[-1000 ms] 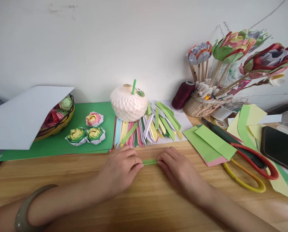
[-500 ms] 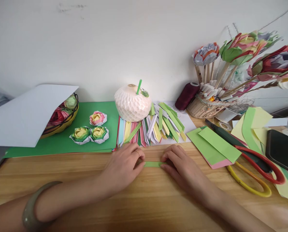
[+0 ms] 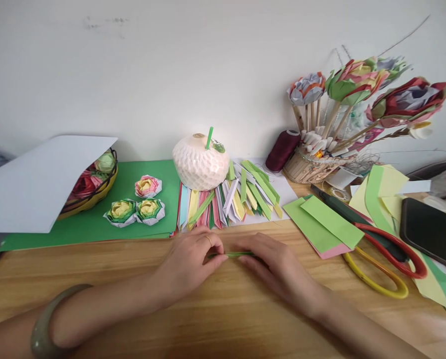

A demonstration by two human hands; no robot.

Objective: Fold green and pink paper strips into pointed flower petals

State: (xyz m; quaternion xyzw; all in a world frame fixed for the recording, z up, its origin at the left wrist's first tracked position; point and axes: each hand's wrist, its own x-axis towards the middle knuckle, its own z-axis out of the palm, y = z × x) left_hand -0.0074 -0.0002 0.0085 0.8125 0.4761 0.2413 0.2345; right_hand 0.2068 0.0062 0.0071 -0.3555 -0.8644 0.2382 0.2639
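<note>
Between my two hands, just above the wooden table, is a narrow green paper strip [image 3: 238,253], seen nearly edge-on. My left hand [image 3: 197,253] pinches its left end between thumb and fingers. At the other end, the fingers and thumb of my right hand [image 3: 270,262] close round the strip. Both ends are hidden by the fingers. Right behind my hands lies a pile of folded paper strips [image 3: 241,197] in green, yellow, pink and white.
A white textured coconut-like container [image 3: 200,162] with a green straw stands behind the pile. Paper flowers [image 3: 148,209] sit on green sheets at left. To the right are green paper rectangles [image 3: 320,224], scissors [image 3: 395,247], a phone [image 3: 428,229] and a thread spool [image 3: 283,149].
The green strip has turned from showing its flat face to nearly edge-on. My right fingers have stretched left along it. The view has shifted slightly.
</note>
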